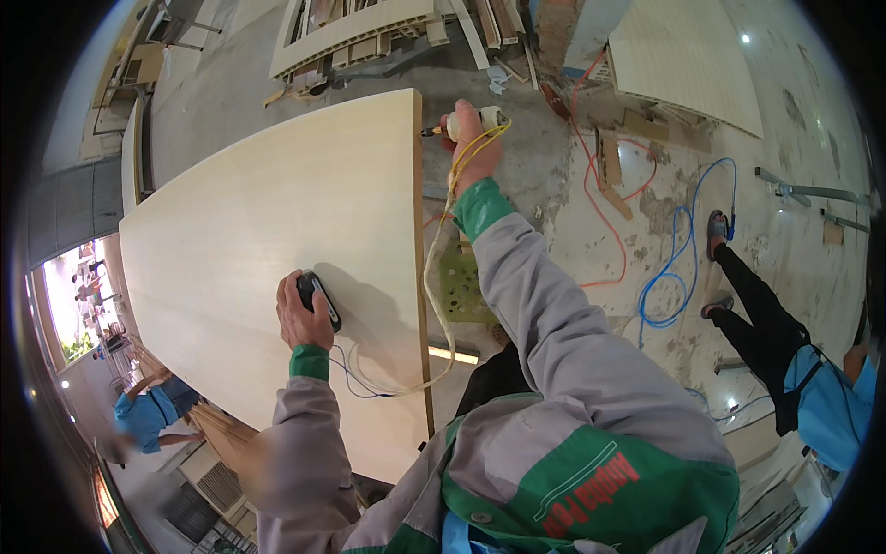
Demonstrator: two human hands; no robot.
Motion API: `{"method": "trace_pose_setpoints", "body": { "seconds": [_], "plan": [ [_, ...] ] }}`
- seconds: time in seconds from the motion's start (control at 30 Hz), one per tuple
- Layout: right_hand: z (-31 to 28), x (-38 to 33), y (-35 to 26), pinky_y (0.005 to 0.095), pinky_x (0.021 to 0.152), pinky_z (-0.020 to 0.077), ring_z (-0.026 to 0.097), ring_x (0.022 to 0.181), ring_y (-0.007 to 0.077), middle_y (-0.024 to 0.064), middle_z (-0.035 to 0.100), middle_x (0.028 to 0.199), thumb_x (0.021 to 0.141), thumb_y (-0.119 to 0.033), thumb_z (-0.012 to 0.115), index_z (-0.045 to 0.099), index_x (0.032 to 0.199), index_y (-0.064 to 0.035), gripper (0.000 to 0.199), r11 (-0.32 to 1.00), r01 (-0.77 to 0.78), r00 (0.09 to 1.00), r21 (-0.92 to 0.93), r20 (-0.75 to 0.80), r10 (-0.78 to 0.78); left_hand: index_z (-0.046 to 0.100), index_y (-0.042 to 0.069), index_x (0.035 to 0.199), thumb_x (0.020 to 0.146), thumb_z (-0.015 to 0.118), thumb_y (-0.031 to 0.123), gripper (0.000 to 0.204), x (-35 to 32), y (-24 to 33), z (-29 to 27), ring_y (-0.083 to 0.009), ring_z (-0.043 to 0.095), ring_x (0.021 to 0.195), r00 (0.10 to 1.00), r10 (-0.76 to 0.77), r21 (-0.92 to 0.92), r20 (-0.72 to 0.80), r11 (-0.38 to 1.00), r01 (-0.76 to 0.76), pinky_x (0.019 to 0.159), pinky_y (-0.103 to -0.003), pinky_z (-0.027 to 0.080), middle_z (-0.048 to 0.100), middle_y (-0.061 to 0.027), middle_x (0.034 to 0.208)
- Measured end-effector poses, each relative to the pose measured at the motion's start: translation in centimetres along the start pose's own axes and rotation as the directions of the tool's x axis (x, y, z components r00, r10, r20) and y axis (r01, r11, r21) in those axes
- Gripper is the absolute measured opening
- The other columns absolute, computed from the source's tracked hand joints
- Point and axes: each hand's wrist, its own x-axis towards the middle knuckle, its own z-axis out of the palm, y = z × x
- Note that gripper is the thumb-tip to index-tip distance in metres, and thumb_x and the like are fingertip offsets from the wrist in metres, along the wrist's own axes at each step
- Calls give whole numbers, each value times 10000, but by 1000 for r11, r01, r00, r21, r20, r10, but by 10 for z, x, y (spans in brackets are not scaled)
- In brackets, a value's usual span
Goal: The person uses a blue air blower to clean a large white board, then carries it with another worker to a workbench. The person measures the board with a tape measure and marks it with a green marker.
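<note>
A large pale door-like panel [268, 203] lies flat in front of me. On its face my left hand [303, 325] is closed around a black battery pack [320, 303] with thin blue wires. Beyond the panel's right edge, near its far corner, my right hand [475, 157] grips a small drill-like tool [491, 118] wrapped in white. The tool's dark tip points left at the panel's edge; I cannot tell whether it touches. Yellow wires [480, 143] run from the tool into a pale wrapped cable [431, 268], which loops back across the panel toward the battery pack.
Stacked boards [360, 42] lie at the far side. Blue hose [678, 277] and red cord [620, 231] trail over the floor at right. A green perforated stool [461, 286] stands beside the panel. One person [812, 397] is at right, another [148, 411] at lower left.
</note>
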Motion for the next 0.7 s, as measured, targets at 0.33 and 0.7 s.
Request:
{"method": "trace_pose_setpoints", "body": {
  "seconds": [0.33, 0.7],
  "plan": [
    [-19, -28, 8, 252, 596, 514, 651, 692, 137, 42, 685, 789, 875, -321, 717, 653, 910, -50, 280, 999, 28, 998, 17, -52, -27, 522, 119, 1351, 859, 535, 286, 520, -1, -2, 2, -351, 504, 1265, 999, 28, 1, -23, 1000, -28, 1031, -479, 438, 507, -101, 1418],
    [-43, -60, 16, 260, 604, 518, 657, 701, 143, 52, 691, 807, 859, -340, 734, 661, 893, -60, 292, 999, -36, 999, 1, -20, 36, 519, 119, 1362, 854, 532, 292, 536, -2, -7, 5, -347, 500, 1283, 1000, 12, -3, -14, 1000, -12, 1051, -480, 427, 500, -100, 1427]
  ]
}}
